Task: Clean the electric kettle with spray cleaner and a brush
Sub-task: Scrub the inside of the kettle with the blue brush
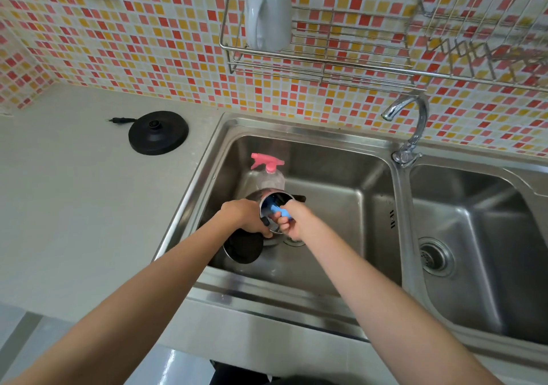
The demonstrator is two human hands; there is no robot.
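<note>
The right grip (292, 221) is clamped round the blue brush (281, 211), whose head is inside the mouth of the kettle (243, 248). The left grip (243, 215) curls round the kettle's side and holds it tilted, low in the sink (326, 177). To scrub well, brace the kettle firmly and turn it so the bristles reach the whole wall; the spray bottle (270, 177) stands just behind.

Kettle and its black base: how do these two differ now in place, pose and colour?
The kettle is in a sink basin; the base sits on the counter. The kettle is tilted and held by the left hand; the base lies flat, untouched. The kettle shows shiny metal; the base is all black. Both are round.
</note>
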